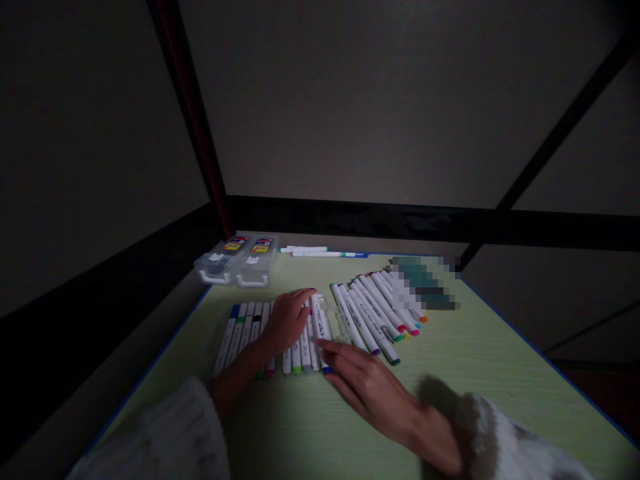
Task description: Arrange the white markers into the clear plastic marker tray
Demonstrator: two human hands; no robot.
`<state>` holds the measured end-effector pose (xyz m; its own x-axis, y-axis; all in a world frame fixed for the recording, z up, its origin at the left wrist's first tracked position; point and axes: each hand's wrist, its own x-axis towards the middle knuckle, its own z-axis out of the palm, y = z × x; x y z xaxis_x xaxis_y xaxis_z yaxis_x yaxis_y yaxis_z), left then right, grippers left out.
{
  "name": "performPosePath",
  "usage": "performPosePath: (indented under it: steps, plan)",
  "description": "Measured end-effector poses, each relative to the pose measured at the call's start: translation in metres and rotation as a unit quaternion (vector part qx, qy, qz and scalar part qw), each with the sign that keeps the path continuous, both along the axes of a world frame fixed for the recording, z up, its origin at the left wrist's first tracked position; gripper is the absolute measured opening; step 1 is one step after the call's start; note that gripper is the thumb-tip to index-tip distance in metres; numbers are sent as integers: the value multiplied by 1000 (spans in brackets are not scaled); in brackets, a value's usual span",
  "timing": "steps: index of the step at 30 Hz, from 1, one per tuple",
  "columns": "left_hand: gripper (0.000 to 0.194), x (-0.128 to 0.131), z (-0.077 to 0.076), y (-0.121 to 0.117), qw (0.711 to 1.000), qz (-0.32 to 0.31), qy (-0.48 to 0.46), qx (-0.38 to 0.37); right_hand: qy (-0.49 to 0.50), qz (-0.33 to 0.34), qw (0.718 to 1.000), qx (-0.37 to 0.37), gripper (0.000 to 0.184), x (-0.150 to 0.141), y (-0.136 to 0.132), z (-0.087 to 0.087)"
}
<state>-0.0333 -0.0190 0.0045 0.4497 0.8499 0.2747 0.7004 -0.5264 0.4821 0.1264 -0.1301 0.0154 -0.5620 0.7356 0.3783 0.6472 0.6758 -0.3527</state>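
Observation:
A white marker [318, 319] lies lengthwise between my two hands, over the right part of a row of markers. My left hand [287, 323] reaches over the row, its fingertips closed at the marker's far end. Fingers of my right hand [367, 381] close on its near end. The row of white markers [245, 333] with coloured ends sits in a clear plastic tray [340, 327], whose right end shows no markers. My left hand and wrist hide the middle of the row. Just right of the tray lies a loose spread of markers [370, 310].
Two clear plastic cases [257, 267] with handles and bright labels stand at the table's far left corner. A few markers [310, 253] lie along the far edge. A blurred-out dark green item [425, 283] is at the far right. The pale green table [480, 373] has a blue edge.

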Motion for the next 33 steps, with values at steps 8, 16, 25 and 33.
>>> performPosePath:
  steps: [8,16,25,33]
  plan:
    - [42,0,2,-2,1000,4,5,2,-9,0,1000,7,26,0,0,-1]
    - [41,0,0,-2,1000,6,14,6,-20,-1,1000,25,32,0,1,-1]
    - [39,0,-3,2,1000,1,5,4,3,-8,1000,-6,30,1,0,-1]
    - [42,-1,-10,6,1000,-10,-15,24,25,-9,999,-30,29,1,2,-5]
